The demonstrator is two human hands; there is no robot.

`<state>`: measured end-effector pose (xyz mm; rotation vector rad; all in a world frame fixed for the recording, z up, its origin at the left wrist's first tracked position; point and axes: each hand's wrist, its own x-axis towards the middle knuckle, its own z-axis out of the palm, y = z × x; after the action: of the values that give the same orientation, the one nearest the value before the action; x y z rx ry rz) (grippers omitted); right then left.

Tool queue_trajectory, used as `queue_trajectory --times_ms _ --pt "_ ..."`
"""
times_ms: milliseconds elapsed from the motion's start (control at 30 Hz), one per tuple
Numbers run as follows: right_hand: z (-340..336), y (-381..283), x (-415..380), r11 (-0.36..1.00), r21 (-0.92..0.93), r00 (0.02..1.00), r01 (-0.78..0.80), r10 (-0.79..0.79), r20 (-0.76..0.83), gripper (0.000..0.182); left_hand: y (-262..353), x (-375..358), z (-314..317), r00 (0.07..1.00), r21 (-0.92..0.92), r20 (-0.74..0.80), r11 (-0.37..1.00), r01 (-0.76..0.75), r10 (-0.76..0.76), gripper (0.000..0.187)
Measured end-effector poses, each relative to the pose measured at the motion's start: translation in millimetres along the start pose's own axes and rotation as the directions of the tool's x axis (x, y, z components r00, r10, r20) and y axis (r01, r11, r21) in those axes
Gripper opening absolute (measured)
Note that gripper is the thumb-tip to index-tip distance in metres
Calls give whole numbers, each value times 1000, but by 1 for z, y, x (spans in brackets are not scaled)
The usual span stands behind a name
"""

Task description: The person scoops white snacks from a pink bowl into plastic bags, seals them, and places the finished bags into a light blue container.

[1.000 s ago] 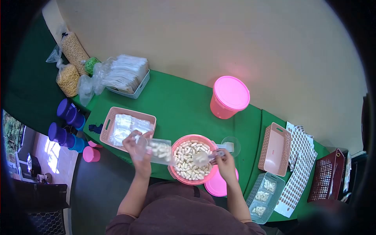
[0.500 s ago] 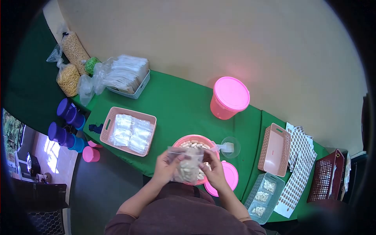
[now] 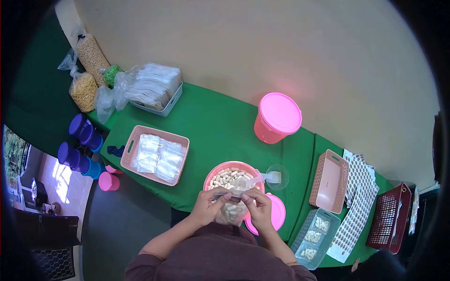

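Observation:
Between my two hands is a clear zip bag (image 3: 230, 214) with pale capsules inside, held just in front of my body. My left hand (image 3: 206, 206) pinches the left part of its top edge, and my right hand (image 3: 259, 207) pinches the right part, with the thumbs close together. Right behind the bag stands a pink tub (image 3: 213, 169) full of whitish capsules, its near side partly hidden by the bag and hands. A clear plastic scoop (image 3: 257, 180) rests at the tub's right rim, reaching over a round transparent lid (image 3: 283, 181). The pink lid (image 3: 276, 213) lies beside my right hand.
At left, a pink basket (image 3: 183, 161) holds clear bags; behind it is a basket of white packets (image 3: 154, 86). A closed pink bucket (image 3: 280, 114) stands near the wall. At right are a pink basket (image 3: 328, 187), a grey-green basket (image 3: 300, 255) with filled bags, and label sheets (image 3: 358, 210).
The bag has been lowered and its top tipped toward me. My hands have come closer together along its top edge, uncovering more of the tub's capsules.

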<state>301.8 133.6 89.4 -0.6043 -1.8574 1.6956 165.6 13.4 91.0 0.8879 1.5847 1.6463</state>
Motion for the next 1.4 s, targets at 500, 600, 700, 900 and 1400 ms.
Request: queue_trajectory --times_ms 500,600,700,900,1400 --pt "-264 -11 -94 113 -418 413 -902 -61 -909 37 -200 34 -197 838 786 -541 310 534 -72 85" --pt "-287 38 -125 4 -481 481 -877 -14 -877 50 -193 41 -184 774 730 -607 259 633 -179 109" --pt "-277 44 -115 190 -472 507 -861 234 -830 58 -178 46 -169 715 695 -681 167 700 -161 115" --pt "-247 45 -77 497 -617 739 -610 77 -669 49 -102 43 -144 726 724 -654 454 520 212 105" --pt "-65 -22 8 952 -307 999 8 6 45 28 -25 -3 -21 835 785 301 377 -491 461 74"
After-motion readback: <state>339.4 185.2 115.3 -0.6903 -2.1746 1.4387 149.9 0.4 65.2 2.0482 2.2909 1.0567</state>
